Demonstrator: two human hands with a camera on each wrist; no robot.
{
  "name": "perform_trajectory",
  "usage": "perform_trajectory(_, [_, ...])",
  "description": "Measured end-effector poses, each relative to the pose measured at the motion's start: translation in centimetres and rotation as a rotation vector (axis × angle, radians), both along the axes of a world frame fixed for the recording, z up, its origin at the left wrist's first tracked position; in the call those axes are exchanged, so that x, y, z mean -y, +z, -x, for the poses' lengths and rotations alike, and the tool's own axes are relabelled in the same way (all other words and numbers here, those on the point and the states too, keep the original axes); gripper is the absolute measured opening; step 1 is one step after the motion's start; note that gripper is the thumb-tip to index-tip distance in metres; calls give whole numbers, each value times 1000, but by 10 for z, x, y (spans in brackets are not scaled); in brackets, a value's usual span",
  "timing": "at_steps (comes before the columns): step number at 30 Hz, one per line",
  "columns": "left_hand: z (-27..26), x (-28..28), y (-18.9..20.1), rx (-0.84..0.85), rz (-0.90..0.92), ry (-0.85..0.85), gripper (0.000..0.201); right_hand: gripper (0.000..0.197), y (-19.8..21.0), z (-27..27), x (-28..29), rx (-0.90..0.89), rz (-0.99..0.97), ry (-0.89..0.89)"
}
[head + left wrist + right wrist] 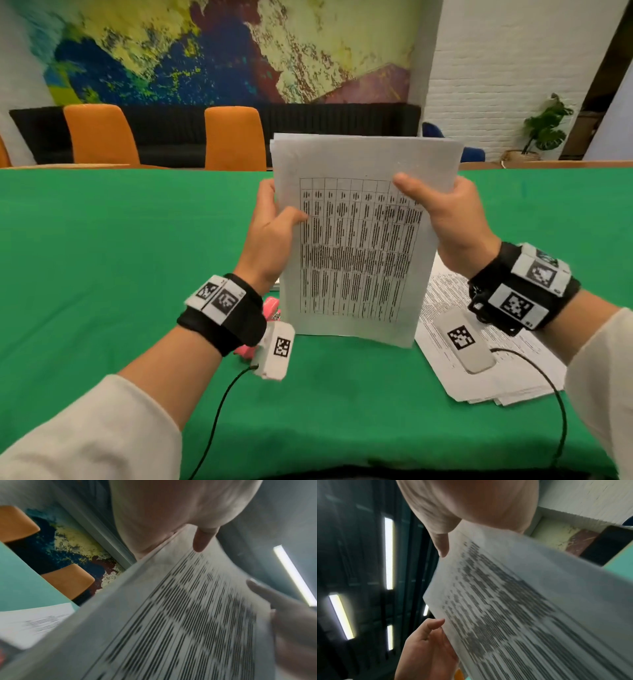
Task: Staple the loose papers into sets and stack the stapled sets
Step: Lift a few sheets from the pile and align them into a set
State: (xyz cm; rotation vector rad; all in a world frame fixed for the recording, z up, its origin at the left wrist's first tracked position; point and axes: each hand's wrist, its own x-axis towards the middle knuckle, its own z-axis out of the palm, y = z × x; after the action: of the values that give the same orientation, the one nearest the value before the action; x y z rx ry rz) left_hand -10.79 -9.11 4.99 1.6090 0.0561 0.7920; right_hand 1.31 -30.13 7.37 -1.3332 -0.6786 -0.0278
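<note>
You are holding the paper set [359, 240] upright, bottom edge on the green surface [102, 257]: left hand [270, 236] and right hand [448, 219] fingers gripping its side edges. Loose papers [486, 373] lying right.

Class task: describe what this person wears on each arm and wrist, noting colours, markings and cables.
Both arms have cream long sleeves, pushed up the forearm. Each wrist carries a black strap bearing white tags printed with black square codes. A white coded unit hangs under each wrist, with a thin black cable trailing from it.
</note>
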Motion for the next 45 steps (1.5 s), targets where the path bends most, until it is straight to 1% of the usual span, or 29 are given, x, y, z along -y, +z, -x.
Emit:
perform_trajectory(2, [2, 1, -13, -20, 10, -12, 42, 34, -11, 2, 1, -10, 63, 28])
perform_trajectory(5, [-1, 3, -7, 5, 20, -19, 42, 22, -7, 5, 0, 14, 38, 9])
perform_trajectory(7, [-3, 3, 6, 44, 9, -30, 38, 23, 4, 6, 0, 35, -20, -2])
perform_trajectory(9, [-4, -1, 13, 68, 23, -31, 35, 28, 10, 4, 1, 37, -60, -5])
perform_trajectory(11, [-4, -7, 8, 20, 22, -26, 39, 34, 7, 2, 3, 20, -50, -8])
perform_trajectory(13, [-3, -13, -5, -87, -40, -46, 44, 38, -4, 0, 5, 1, 25, -1])
perform_trajectory(15, [0, -15, -16, -154, -93, -81, 48, 35, -15, 0, 6, -15, 105, 38])
perform_trajectory(16, [1, -13, -16, -154, -100, -91, 49, 31, -17, 2, 6, -17, 123, 51])
perform_trajectory(18, [0, -9, -5, -99, -86, -87, 43, 26, -12, 6, 5, 4, 116, 41])
perform_trajectory(21, [-5, -6, 20, -7, -57, -67, 35, 29, 6, 6, 1, 44, 36, -6])
perform_trajectory(24, [-7, -9, 27, 44, -6, -48, 40, 26, 15, 2, -1, 38, -45, -31])
perform_trajectory(26, [-5, -10, 16, 22, 17, -33, 46, 21, 7, 0, -1, 13, -28, -37])
perform_trajectory(28, [-3, -10, 0, -30, 7, -15, 42, 19, -7, 0, -3, -16, 36, -16])
perform_trajectory(30, [-2, -10, -8, -58, 3, 0, 35, 17, -15, 3, -5, -31, 90, -5])
perform_trajectory(32, [-4, -9, 0, -51, 28, 3, 30, 13, -10, 6, -7, -5, 101, -20])
perform_trajectory(35, [-8, -7, 22, -21, 22, -7, 29, 11, 8, 6, -7, 36, 73, -35])
perform_trajectory(37, [-8, -6, 28, -22, 17, -8, 29, 12, 15, 5, -6, 17, 64, -25])
perform_trajectory(39, [-6, -5, 19, -36, -5, 17, 29, 11, 8, 3, -5, -21, 111, -20])
perform_trajectory(42, [0, 1, 2, -67, -58, 35, 37, 12, -12, 6, -7, -79, 210, -3])
perform_trajectory(45, [-1, 5, 6, -53, -7, 3, 39, 11, -10, 11, -10, -87, 181, 12])
